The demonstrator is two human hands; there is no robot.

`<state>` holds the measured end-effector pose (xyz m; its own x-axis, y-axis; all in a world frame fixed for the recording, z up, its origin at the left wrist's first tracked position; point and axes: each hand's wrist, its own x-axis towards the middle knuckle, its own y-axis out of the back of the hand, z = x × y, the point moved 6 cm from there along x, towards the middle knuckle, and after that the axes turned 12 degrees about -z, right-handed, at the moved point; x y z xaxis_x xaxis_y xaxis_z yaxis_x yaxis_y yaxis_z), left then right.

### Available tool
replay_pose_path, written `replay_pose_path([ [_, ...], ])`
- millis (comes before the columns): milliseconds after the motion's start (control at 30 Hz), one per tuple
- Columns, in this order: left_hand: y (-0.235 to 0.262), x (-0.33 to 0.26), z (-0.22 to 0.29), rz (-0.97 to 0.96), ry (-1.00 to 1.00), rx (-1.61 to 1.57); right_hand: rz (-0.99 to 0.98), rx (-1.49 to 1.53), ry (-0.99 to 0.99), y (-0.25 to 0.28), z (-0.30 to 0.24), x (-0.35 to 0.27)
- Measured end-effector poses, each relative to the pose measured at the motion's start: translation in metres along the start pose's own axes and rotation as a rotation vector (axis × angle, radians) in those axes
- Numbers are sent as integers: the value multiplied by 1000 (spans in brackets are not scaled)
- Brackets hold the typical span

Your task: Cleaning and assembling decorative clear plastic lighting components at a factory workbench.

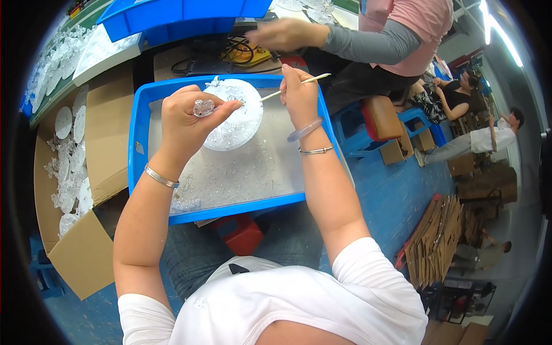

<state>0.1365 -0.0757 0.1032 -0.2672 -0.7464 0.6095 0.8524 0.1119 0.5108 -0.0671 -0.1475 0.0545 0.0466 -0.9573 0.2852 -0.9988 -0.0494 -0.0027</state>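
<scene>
My left hand (183,118) is closed around a small clear faceted piece (203,108), which shows between thumb and fingers. In my right hand (300,95) is a thin pale stick (317,77), pinched and slanting, its lower left end at the edge of a white round disc (234,131). Small clear bits lie on the disc, which sits at the far side of a blue tray (253,207). My left hand partly hides the disc. Loose glittering fragments are strewn over the tray's grey bottom.
A cardboard box (106,146) at the left holds clear pieces and white discs. Beyond the tray stands a blue bin (178,17). A co-worker's hand (287,34) reaches in from the far right. Blue stools (351,132) and stacked flat cardboard (431,244) stand to the right.
</scene>
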Motion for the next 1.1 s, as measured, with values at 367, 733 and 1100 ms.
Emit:
replay_pose_path([
  [367, 1, 0, 3, -12, -13, -13, 7, 33, 24, -5, -9, -2],
  [733, 5, -2, -1, 29, 22, -7, 19, 7, 14, -4, -4, -4],
  [1100, 11, -4, -6, 40, 40, 21, 10, 74, 15, -12, -3, -1],
])
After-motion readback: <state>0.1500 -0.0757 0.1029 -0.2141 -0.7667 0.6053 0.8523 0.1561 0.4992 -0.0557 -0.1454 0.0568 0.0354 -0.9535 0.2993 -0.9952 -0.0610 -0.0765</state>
